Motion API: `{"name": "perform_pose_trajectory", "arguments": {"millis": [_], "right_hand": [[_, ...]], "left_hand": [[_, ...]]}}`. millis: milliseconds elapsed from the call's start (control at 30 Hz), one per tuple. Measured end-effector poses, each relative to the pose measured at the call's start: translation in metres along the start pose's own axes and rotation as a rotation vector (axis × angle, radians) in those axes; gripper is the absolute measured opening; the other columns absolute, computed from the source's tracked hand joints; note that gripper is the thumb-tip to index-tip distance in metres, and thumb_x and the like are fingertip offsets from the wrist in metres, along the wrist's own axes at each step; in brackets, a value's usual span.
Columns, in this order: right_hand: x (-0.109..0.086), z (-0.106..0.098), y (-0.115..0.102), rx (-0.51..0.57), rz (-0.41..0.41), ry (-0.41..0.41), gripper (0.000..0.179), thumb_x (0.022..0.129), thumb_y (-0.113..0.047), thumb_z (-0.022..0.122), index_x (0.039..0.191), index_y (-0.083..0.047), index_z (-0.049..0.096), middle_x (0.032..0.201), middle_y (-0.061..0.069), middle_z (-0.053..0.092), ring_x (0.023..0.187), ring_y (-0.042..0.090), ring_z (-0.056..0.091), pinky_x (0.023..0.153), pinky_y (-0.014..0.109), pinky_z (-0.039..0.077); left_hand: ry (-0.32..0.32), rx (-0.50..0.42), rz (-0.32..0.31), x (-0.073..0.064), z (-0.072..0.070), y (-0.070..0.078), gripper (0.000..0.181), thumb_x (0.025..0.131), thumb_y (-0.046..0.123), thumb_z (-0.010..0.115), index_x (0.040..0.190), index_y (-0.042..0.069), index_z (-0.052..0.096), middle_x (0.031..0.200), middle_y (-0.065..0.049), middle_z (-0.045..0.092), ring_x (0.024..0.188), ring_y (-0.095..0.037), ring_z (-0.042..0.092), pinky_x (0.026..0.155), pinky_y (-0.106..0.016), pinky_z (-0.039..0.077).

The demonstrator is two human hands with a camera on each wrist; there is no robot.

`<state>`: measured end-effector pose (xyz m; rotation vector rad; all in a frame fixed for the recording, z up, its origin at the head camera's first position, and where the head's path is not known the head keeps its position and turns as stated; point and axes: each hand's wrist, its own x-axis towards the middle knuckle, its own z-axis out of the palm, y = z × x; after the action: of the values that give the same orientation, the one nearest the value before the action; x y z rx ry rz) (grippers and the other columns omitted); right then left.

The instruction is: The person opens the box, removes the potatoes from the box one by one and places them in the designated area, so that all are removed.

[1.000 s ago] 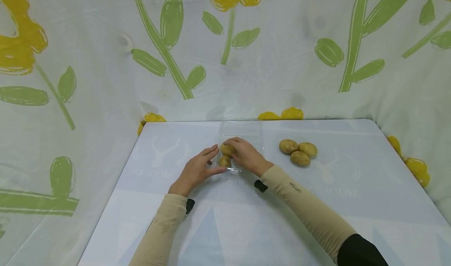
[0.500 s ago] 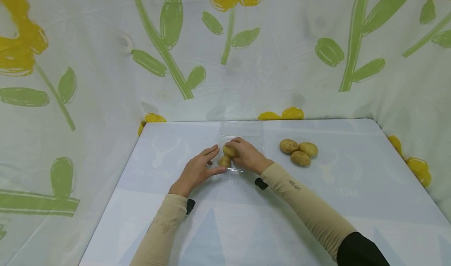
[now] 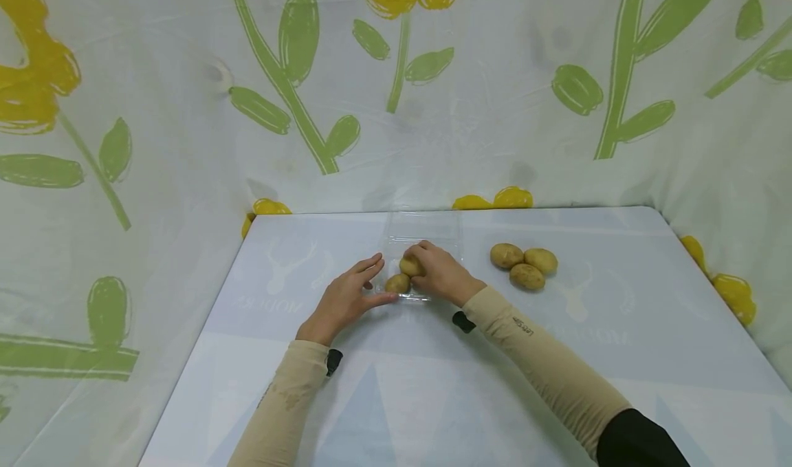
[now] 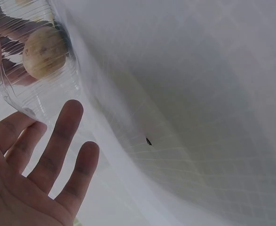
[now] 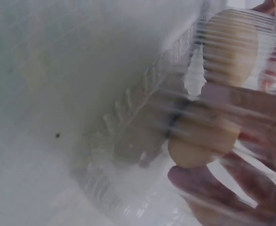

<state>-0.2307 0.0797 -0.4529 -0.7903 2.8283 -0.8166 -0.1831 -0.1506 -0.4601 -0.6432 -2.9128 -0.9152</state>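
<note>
A clear ribbed plastic container (image 3: 454, 243) stands near the table's far edge, its lid folded back. Two small potatoes sit inside: a nearer potato (image 3: 397, 284) and, beyond it, a second potato (image 3: 411, 266). My right hand (image 3: 441, 274) reaches into the container and grips the farther potato, also visible through the wall as a potato (image 5: 204, 141) between fingers and thumb. Spread around the container's left front corner, my left hand (image 3: 346, 298) touches its edge with thumb and fingertips. Through the plastic in the left wrist view shows a potato (image 4: 44, 52).
Several loose things share the tabletop: three potatoes (image 3: 526, 276) lie clustered to the right of the container. Behind the far table edge hangs a flower-printed curtain (image 3: 495, 123). A pale patterned cloth (image 3: 383, 384) covers the table.
My right hand has slid the farther potato a little to the right inside the container. The nearer potato has shifted slightly right too. My left hand has stayed in place.
</note>
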Motion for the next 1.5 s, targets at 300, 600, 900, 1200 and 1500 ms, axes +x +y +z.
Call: {"name": "perform_pose_trajectory", "arguments": {"millis": [300,600,900,1200,1500], "right_hand": [[-0.006,-0.007,0.002,0.000,0.043,-0.027,0.034,0.086,-0.010,0.082,0.116,-0.009,0.067,0.119,0.012,0.064,0.104,0.027,0.062,0.096,0.044,0.052],[-0.014,-0.010,0.001,0.003,0.035,-0.042,0.031,0.086,-0.011,0.082,0.114,-0.009,0.069,0.117,0.014,0.067,0.104,0.028,0.063,0.096,0.045,0.052],[-0.018,-0.005,0.005,0.011,0.027,-0.019,0.034,0.085,-0.012,0.083,0.116,-0.010,0.068,0.116,0.013,0.068,0.103,0.027,0.063,0.095,0.044,0.053],[-0.023,-0.004,0.009,0.021,-0.018,0.026,0.037,0.086,-0.012,0.083,0.119,-0.008,0.069,0.116,0.012,0.069,0.105,0.028,0.064,0.095,0.045,0.053],[-0.035,-0.023,0.002,0.079,-0.102,0.181,0.041,0.085,-0.010,0.084,0.123,-0.009,0.068,0.123,0.009,0.068,0.113,0.025,0.063,0.097,0.041,0.053]], "left_hand": [[-0.012,0.001,-0.001,0.001,0.000,-0.001,0.085,0.084,0.054,0.078,0.150,0.008,0.049,0.158,0.002,0.043,0.097,-0.016,0.067,0.088,-0.040,0.054],[-0.013,-0.007,-0.002,0.000,0.000,-0.001,0.085,0.084,0.051,0.079,0.151,0.008,0.049,0.159,0.002,0.042,0.097,-0.016,0.067,0.088,-0.041,0.054],[-0.016,-0.003,-0.008,-0.001,0.001,-0.002,0.085,0.084,0.053,0.078,0.151,0.009,0.049,0.159,0.003,0.042,0.097,-0.017,0.067,0.087,-0.040,0.054],[-0.029,0.007,-0.006,0.001,0.001,-0.001,0.085,0.084,0.054,0.077,0.151,0.010,0.049,0.159,0.003,0.042,0.097,-0.016,0.067,0.087,-0.040,0.055],[-0.013,0.018,0.005,0.002,0.000,-0.002,0.085,0.084,0.055,0.078,0.150,0.009,0.050,0.158,0.003,0.043,0.096,-0.014,0.066,0.086,-0.039,0.055]]}}
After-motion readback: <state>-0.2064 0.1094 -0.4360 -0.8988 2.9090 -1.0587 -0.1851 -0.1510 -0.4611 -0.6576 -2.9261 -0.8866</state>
